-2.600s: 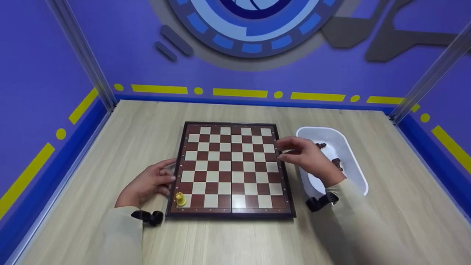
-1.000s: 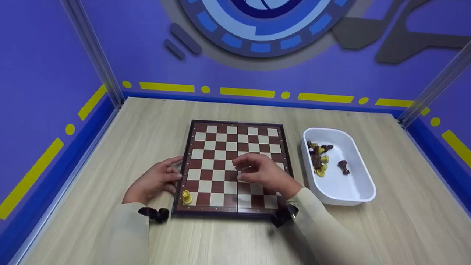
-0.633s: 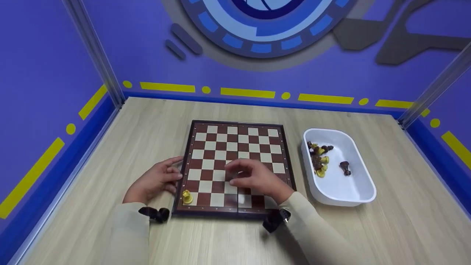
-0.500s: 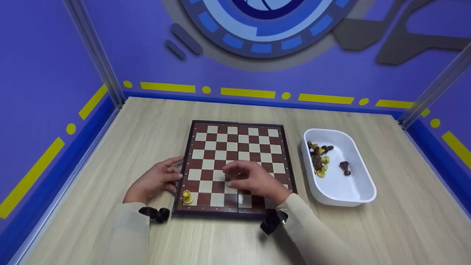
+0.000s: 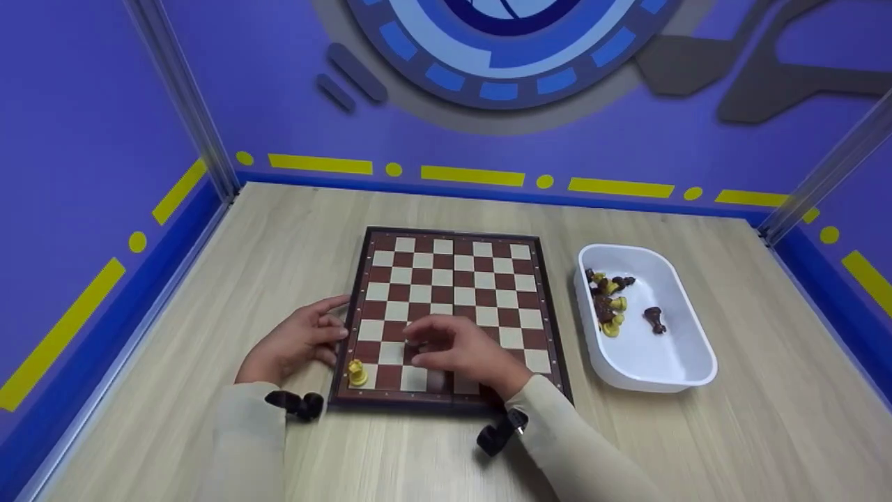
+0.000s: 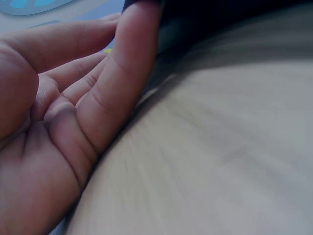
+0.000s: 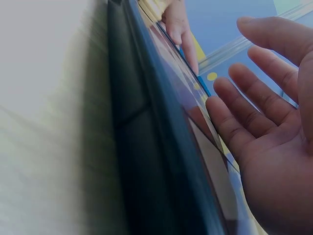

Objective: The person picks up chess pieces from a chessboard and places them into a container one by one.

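A brown and cream chessboard (image 5: 446, 279) lies flat on the table. On its near left corner square stands a yellow rook (image 5: 357, 374). My left hand (image 5: 296, 341) touches the board's left edge with its fingers; in the left wrist view, fingertips meet the dark rim. Over the near middle of the board hovers my right hand (image 5: 470, 352), a short way right of the rook, thumb and fingers apart. The right wrist view shows the right hand (image 7: 274, 127) spread beside the board's dark edge (image 7: 151, 147), holding nothing.
To the right of the board sits a white plastic tray (image 5: 669, 366). Inside, yellow and dark chess pieces (image 5: 608, 305) are heaped on the left, and one dark piece (image 5: 655, 320) lies alone. Blue walls (image 5: 474, 139) enclose the table's back and sides.
My right hand has travelled left from the board's right edge, by the tray, to over the near middle. My left hand stays at the left edge, and the rook has not moved.
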{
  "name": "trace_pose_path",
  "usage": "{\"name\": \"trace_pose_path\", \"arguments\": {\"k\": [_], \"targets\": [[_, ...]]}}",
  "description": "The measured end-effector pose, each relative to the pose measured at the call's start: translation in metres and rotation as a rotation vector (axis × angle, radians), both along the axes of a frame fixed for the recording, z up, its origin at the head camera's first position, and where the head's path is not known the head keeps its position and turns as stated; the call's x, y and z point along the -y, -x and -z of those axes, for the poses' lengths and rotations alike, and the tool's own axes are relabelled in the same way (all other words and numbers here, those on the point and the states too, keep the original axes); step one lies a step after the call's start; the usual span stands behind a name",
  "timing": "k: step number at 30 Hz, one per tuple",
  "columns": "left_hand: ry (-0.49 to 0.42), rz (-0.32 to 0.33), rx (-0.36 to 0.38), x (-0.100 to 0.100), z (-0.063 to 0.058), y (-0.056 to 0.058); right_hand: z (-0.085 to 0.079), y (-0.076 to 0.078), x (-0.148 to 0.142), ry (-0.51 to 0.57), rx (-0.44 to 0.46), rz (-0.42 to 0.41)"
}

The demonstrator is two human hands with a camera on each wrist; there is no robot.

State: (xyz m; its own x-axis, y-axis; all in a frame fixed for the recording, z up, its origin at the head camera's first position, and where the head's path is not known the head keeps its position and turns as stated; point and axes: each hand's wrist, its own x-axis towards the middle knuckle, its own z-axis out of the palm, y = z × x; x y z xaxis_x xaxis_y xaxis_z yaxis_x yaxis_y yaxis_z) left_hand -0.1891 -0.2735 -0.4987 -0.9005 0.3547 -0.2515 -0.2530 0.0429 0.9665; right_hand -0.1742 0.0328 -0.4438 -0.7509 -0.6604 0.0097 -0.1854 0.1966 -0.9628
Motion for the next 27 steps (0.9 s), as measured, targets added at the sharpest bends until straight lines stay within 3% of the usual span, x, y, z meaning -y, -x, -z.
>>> {"name": "trace_pose_path", "arguments": {"k": [8, 16, 27], "targets": [[0.003, -0.007, 0.011, -0.001, -0.002, -0.001, 0.000, -0.003, 0.012, -0.012, -0.006, -0.018], [0.004, -0.018, 0.013, -0.001, -0.001, -0.001, 0.024, 0.005, 0.026, -0.030, -0.029, -0.041], [-0.003, -0.021, 0.022, -0.001, 0.000, 0.000, 0.030, 0.005, 0.042, 0.039, -0.044, -0.100]]}}
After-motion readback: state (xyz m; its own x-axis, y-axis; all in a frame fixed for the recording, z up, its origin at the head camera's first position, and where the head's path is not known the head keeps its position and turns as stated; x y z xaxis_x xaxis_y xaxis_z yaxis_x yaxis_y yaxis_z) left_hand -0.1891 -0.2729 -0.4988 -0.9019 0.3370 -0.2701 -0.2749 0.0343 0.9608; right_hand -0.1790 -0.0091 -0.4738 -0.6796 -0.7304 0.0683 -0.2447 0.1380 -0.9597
